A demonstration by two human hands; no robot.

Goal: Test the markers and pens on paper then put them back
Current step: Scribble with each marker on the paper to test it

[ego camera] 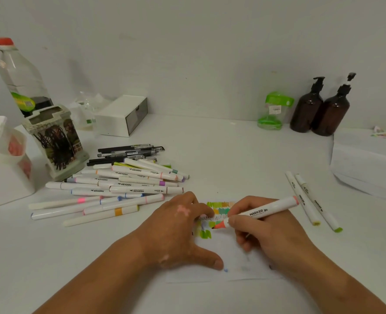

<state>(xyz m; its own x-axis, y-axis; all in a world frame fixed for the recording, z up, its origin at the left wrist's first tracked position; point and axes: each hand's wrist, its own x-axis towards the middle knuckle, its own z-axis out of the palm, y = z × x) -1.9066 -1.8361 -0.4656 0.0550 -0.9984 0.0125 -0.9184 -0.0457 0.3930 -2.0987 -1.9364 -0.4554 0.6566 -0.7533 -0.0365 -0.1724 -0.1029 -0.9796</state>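
Note:
My right hand (pixel 260 232) grips a white marker (pixel 266 210) with an orange tip, and the tip touches the sheet of paper (pixel 223 257) beside an orange patch. My left hand (pixel 183 230) lies flat on the paper's left part, fingers spread over green and yellow scribbles. A heap of white markers (pixel 124 189) lies to the left, with several black pens (pixel 128 151) behind it. Two green-tipped markers (pixel 312 200) lie apart at the right. A printed pen holder (pixel 56 141) stands behind the heap.
A clear bottle with a red cap (pixel 19 73) and a white container (pixel 4 159) stand at the left. A white box (pixel 121 116), a green jar (pixel 273 111) and two brown pump bottles (pixel 321 107) line the wall. A white stack (pixel 368 164) lies at the right.

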